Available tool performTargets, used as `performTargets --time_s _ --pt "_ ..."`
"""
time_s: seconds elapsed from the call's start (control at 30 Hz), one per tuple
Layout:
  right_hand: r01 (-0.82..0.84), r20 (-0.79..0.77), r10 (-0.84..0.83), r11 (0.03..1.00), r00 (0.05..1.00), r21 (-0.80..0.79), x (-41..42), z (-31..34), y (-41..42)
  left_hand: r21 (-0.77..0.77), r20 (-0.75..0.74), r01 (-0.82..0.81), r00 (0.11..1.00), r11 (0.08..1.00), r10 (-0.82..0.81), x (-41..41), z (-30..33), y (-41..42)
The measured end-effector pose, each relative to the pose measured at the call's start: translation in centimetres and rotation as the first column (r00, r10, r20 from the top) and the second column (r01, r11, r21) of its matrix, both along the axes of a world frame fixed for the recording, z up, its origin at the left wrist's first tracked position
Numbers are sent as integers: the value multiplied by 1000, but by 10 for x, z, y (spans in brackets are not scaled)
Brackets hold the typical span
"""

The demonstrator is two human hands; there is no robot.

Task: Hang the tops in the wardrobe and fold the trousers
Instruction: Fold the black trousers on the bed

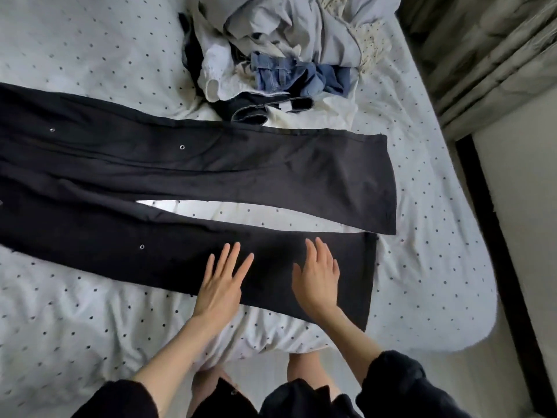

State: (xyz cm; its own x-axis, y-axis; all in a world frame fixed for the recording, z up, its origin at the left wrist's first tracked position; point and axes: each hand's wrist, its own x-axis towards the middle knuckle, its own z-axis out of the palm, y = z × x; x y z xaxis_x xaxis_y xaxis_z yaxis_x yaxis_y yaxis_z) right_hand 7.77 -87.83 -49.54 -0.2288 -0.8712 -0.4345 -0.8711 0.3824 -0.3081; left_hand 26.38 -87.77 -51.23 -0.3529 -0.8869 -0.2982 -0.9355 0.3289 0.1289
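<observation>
Flat hands on unlabelled black trousers

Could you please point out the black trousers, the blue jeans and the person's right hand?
black trousers (271, 164): head view, far leg.
blue jeans (280, 75): head view, crumpled denim.
right hand (319, 274): head view, back.

Black trousers with silver eyelets, white bedsheet with small dark dots, blue denim, black sleeves

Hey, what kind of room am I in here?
Most likely a bedroom. Black trousers lie spread flat on a bed with a dotted white sheet, a pile of unsorted clothes sits further back, and curtains hang at the right.
</observation>
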Motion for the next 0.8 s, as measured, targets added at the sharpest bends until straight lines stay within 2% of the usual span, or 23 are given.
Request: performTargets --time_s 0.13,0.2,0.27,0.4,0.5,0.6,0.8 --pt "-153 29 153 988 988 -8 92 -6 11 -19 7 -36 999 999 37 88 -2 -6" --pt "-224 32 224 975 974 -12 142 -10 11 21 35 -59 998 998 58 140 -7 -5" --pt "-322 -3 322 947 947 -3 196 -14 7 44 73 -61 996 997 58 201 -4 -4" --pt "-487 -68 489 873 870 33 291 -14 -7 -14 116 -151 982 988 151 323 14 -6" --pt "-499 -91 500 866 861 41 339 -12 -26 13 245 -120 963 993 113 399 16 -25" --pt "-487 -106 491 871 865 57 374 -23 -49 15 271 -84 959 996 77 447 5 -62" --pt "-482 -215 512 858 832 179 394 -52 -66 -117 266 -42 961 992 72 465 -15 -125"
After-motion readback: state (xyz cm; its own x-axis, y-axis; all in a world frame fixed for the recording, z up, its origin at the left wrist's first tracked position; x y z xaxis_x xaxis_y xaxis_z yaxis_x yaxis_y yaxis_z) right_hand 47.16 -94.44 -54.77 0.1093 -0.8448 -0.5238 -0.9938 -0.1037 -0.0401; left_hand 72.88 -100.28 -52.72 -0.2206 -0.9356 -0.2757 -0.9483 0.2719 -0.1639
